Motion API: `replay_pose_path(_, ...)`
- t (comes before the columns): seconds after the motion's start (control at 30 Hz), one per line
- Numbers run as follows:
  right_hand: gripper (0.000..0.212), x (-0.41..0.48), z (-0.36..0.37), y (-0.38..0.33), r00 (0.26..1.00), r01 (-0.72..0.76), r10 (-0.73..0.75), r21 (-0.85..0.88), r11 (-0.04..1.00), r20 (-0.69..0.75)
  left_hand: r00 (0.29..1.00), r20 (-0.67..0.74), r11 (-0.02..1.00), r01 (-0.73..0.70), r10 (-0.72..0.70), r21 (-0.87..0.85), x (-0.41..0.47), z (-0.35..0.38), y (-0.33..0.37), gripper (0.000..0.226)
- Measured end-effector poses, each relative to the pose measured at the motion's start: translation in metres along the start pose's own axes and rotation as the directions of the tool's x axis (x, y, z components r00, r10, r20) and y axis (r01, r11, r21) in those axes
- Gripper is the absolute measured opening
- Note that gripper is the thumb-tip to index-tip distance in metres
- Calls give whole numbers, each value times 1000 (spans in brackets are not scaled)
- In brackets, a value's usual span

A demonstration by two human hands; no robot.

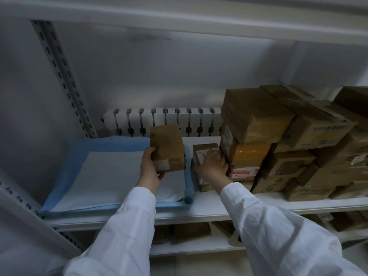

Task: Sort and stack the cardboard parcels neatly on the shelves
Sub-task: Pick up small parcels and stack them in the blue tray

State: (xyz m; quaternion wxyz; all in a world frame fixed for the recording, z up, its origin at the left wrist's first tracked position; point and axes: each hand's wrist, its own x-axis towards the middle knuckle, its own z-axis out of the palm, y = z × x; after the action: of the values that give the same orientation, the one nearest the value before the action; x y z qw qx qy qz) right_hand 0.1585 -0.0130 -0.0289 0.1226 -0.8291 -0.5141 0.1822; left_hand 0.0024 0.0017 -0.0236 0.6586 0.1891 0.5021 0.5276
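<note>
My left hand (149, 170) grips a small brown cardboard parcel (167, 147) by its near end and holds it raised above the shelf (209, 208). My right hand (213, 166) rests on a smaller parcel with a white label (203, 151) that stands on the shelf against a tall stack of parcels (256, 124). Its fingers curl around that parcel's right side, touching the stack. Both arms wear white sleeves.
A blue and white padded sheet (99, 172) covers the left part of the shelf. More stacked cardboard boxes (318, 148) fill the right side. A white radiator (159, 120) stands behind. A perforated shelf post (59, 76) rises at left. Parcels (191, 231) lie on the lower shelf.
</note>
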Motion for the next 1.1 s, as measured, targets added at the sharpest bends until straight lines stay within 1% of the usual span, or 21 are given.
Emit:
replay_pose_path(0.07, 90, 0, -1, 1, 1000, 12, -13, -23, 1000, -28, 1000, 7, 1000, 1, -1, -1, 0, -1, 0, 45)
replay_pose_path(0.23, 98, -1, -2, -1, 999, 15, -17, -61, 998, -39, 1000, 22, 999, 8, -7, -35, 0, -4, 2, 45)
replay_pose_path(0.37, 101, 0, -4, -5, 999, 2, -4, -39, 999, -35, 1000, 24, 999, 8, -7, -54, 1, -9, 5, 47)
replay_pose_path(0.43, 102, 0, -4, -7, 999, -22, 20, -35, 999, -33, 1000, 23, 999, 7, -6, -52, 1, -12, 7, 45)
replay_pose_path(0.5, 99, -2, -4, -10, 998, -53, 53, -30, 998, -18, 1000, 28, 999, 12, -10, -48, 2, -14, 8, 39)
replay_pose_path(0.57, 90, -3, -3, -12, 998, -57, 56, -2, 998, -23, 999, 30, 999, 21, -20, -39, 3, -17, 10, 35)
replay_pose_path(0.63, 83, -6, -3, -14, 998, -27, 29, 31, 999, -54, 999, 32, 999, 30, -29, -36, 4, -21, 10, 34)
replay_pose_path(0.7, 81, -6, -4, -15, 996, 8, -3, 61, 998, -88, 999, 39, 998, 34, -32, -47, 4, -24, 10, 34)
replay_pose_path(0.8, 81, -1, -6, -21, 987, 93, -74, 130, 987, -145, 999, 43, 998, 25, -22, -66, 4, -26, 10, 36)
replay_pose_path(0.87, 82, 0, -8, -27, 977, 145, -106, 212, 966, -186, 999, 39, 997, 7, -4, -76, 4, -27, 11, 35)
replay_pose_path(0.93, 83, 3, -9, -30, 971, 180, -111, 342, 922, -209, 999, 36, 996, -16, 20, -89, 3, -27, 12, 34)
replay_pose_path(0.97, 82, 3, -9, -31, 974, 177, -97, 426, 887, -203, 999, 33, 994, -24, 27, -103, 3, -28, 12, 34)
replay_pose_path(1.0, 81, 4, -8, -31, 981, 159, -72, 534, 830, -179, 999, 29, 992, -27, 31, -126, 3, -29, 14, 33)
replay_pose_path(1.03, 76, 3, -10, -31, 989, 124, -40, 661, 740, -140, 999, 26, 987, -24, 28, -159, 3, -31, 15, 33)
replay_pose_path(1.07, 66, 0, -11, -32, 996, 80, -19, 784, 615, -87, 999, 26, 980, -12, 18, -201, 3, -33, 16, 34)
replay_pose_path(1.1, 50, -4, -14, -33, 999, 34, -22, 883, 468, -28, 999, 34, 970, 3, 5, -242, 4, -36, 16, 36)
